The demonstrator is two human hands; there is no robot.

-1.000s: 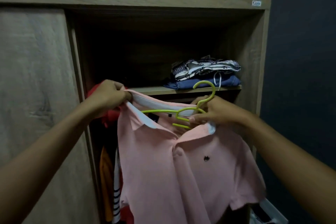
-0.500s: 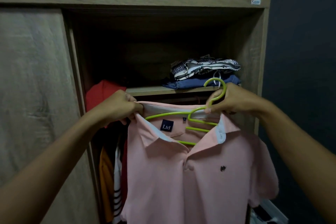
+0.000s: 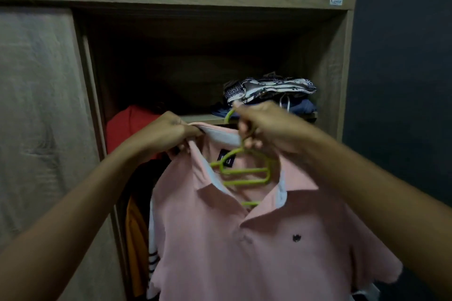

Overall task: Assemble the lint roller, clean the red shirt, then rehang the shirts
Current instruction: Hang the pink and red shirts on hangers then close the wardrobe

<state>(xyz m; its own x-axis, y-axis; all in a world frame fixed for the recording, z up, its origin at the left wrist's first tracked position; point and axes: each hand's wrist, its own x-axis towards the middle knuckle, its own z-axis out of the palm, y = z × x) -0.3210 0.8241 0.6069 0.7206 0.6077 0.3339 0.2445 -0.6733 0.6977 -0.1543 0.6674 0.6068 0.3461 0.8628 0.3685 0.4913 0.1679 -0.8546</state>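
A pink polo shirt (image 3: 244,239) hangs in front of the open wardrobe on a lime green hanger (image 3: 247,173), whose bars show inside the collar. My right hand (image 3: 264,129) grips the hanger just below its hook. My left hand (image 3: 168,133) pinches the back of the collar at the shirt's left shoulder. A red shirt (image 3: 127,127) hangs inside the wardrobe behind my left hand, partly hidden. The lint roller is not in view.
The wardrobe (image 3: 220,2) has a sliding door (image 3: 36,129) closed on the left. Folded patterned and blue clothes (image 3: 269,93) lie on its shelf. An orange garment (image 3: 135,252) and a striped one (image 3: 152,259) hang low on the left. A dark wall (image 3: 403,80) stands right.
My right hand has slid down from the hook onto the hanger's neck and moved left. The shirt has shifted slightly right and now hangs fuller on the hanger.
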